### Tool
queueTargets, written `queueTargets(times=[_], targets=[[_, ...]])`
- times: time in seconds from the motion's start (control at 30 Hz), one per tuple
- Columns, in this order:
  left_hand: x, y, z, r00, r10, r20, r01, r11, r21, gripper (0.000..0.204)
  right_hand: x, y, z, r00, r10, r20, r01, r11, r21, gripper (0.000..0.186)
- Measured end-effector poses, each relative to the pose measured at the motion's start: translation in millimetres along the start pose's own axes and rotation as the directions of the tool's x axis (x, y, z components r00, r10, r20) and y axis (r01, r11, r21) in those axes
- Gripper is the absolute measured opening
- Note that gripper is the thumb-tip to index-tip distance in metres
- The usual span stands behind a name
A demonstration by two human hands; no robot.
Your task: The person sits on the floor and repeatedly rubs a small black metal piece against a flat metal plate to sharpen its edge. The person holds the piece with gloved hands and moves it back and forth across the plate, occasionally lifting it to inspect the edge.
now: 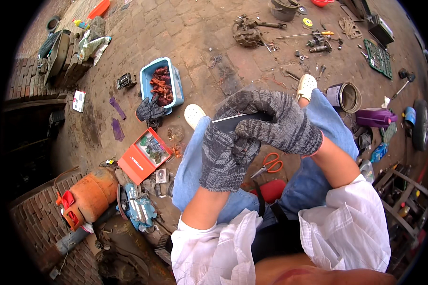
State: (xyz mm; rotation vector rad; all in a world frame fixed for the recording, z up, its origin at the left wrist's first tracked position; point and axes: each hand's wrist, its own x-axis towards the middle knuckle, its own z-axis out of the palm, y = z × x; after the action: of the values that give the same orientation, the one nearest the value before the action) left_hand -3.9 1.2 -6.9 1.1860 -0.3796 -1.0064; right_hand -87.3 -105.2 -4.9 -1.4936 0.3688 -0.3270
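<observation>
My left hand and my right hand, both in grey-and-black knitted gloves, are held together above my lap. Between them is a dark, flat piece with a thin pale edge. The fingers of both hands are curled around it, hiding most of it, so its kind does not show. Below my hands, between my legs, lie scissors with orange handles, and a red rounded thing is beside them. My jeans spread to either side.
At the left stand a blue bin of reddish-brown coils, an open red box of small parts and an orange gas cylinder. Rightward are a tin can, a purple jug and a green socket set. Metal parts lie ahead.
</observation>
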Motion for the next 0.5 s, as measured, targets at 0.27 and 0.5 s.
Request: queueTargets(times=[0.27,0.5], targets=[[4.9,-1.5,-4.1,0.997,-0.02,-0.075,0.015,0.998,-0.064,0.03,0.7,-1.5,0.3,0.989,-0.047,-0.143,0.009,0.967,-0.256,0.028],[9.3,0.2,-15.5,0.971,-0.23,-0.068,0.207,0.946,-0.248,0.025,-1.1,-7.8,-4.6,0.981,0.196,-0.007,-0.196,0.98,-0.033,0.022]])
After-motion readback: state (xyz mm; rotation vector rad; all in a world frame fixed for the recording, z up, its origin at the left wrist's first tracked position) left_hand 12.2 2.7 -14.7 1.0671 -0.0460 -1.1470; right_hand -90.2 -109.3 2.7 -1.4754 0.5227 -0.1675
